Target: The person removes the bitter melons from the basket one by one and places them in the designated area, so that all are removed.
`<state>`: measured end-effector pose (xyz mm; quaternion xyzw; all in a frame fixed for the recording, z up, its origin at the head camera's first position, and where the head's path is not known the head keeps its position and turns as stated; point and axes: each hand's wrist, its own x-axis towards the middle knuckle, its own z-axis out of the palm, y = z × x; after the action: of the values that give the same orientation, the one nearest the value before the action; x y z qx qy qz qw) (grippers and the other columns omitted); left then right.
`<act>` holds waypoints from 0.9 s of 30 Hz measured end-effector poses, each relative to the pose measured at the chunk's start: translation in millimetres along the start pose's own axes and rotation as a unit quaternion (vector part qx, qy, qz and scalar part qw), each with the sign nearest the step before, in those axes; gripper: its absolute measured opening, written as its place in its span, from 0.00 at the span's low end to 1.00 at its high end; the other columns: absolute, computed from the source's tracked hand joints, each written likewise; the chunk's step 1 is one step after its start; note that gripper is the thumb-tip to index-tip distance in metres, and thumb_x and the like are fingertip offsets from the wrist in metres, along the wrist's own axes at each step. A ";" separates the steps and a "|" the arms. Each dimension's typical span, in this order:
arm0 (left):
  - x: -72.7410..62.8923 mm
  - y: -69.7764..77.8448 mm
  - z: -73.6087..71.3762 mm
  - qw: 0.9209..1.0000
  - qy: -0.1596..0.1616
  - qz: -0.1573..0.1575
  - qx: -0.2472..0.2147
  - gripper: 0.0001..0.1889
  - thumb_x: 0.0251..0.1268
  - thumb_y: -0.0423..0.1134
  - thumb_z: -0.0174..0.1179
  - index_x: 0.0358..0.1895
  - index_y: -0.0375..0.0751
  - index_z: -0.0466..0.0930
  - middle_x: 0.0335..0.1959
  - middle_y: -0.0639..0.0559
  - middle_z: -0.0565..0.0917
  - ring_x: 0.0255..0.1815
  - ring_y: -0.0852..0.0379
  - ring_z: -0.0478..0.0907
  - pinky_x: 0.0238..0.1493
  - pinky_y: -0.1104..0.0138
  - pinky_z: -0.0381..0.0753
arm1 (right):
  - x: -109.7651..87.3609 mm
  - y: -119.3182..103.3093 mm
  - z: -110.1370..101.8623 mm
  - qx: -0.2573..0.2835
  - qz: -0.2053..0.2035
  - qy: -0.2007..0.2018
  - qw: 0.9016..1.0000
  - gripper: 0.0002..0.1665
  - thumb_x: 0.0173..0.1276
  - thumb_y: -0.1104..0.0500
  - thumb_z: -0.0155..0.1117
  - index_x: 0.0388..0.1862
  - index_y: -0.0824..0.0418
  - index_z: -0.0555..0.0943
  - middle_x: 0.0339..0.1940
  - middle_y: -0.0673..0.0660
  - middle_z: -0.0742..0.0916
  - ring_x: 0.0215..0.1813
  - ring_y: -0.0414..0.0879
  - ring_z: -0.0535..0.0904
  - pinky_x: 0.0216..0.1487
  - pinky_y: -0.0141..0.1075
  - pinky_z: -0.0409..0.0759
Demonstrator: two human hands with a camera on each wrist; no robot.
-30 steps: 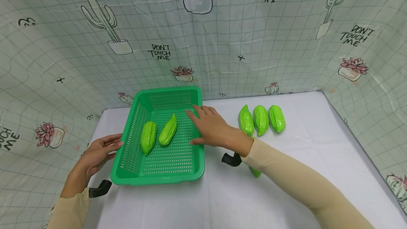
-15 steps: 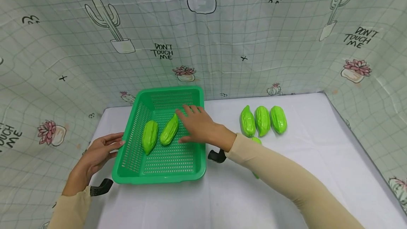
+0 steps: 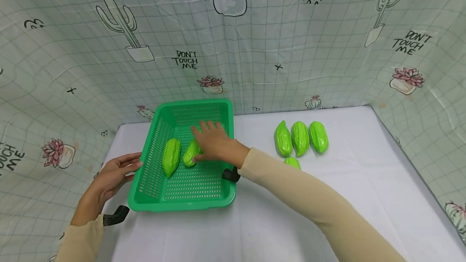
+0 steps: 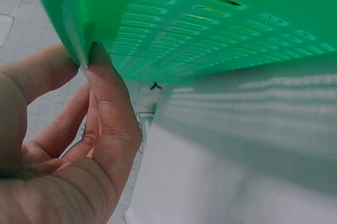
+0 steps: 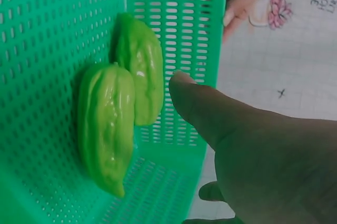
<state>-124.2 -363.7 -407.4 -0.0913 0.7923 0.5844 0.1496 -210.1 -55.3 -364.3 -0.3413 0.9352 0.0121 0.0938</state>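
A green plastic basket stands on the white-covered table. Inside lie two light green bitter melons, the left one in full sight and the right one partly covered by my right hand. That hand hovers over the basket with its fingers spread, holding nothing; the right wrist view shows its thumb apart from the nearer bitter melon. My left hand pinches the basket's left rim between thumb and finger, seen closely in the left wrist view, where the basket wall fills the top.
Three more bitter melons lie in a row on the table, right of the basket. Another bitter melon sits just below them, mostly hidden by my right sleeve. A patterned cloth hangs behind the table and along both sides.
My right hand has moved left, from the basket's right rim to above the right bitter melon inside. The left hand stays at the rim, and the bitter melons lie where they were.
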 end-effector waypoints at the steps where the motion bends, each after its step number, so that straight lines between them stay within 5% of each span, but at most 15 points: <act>1: -0.2 -0.1 -0.2 1.000 0.000 0.000 -0.001 0.34 0.83 0.37 0.58 0.81 0.23 0.57 0.46 0.70 0.80 0.43 0.70 0.82 0.46 0.72 0.83 | 2.3 -2.0 -0.2 0.000 0.003 -0.003 1.000 0.62 0.70 0.28 0.68 0.88 0.58 0.54 0.86 0.65 0.62 0.85 0.61 0.58 0.82 0.56 0.60; 27: 2.2 -1.6 0.5 1.000 0.005 0.001 -0.006 0.34 0.83 0.36 0.58 0.81 0.22 0.54 0.45 0.69 0.81 0.43 0.70 0.83 0.45 0.71 0.83 | 37.8 -27.5 18.2 -0.022 0.103 -0.082 0.991 0.65 0.68 0.20 0.60 0.89 0.56 0.52 0.83 0.64 0.66 0.83 0.60 0.61 0.81 0.52 0.61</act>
<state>-125.7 -363.7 -409.7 -0.0941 0.7899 0.5885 0.1446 -217.7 -98.8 -388.0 -0.2431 0.9540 0.0703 0.1609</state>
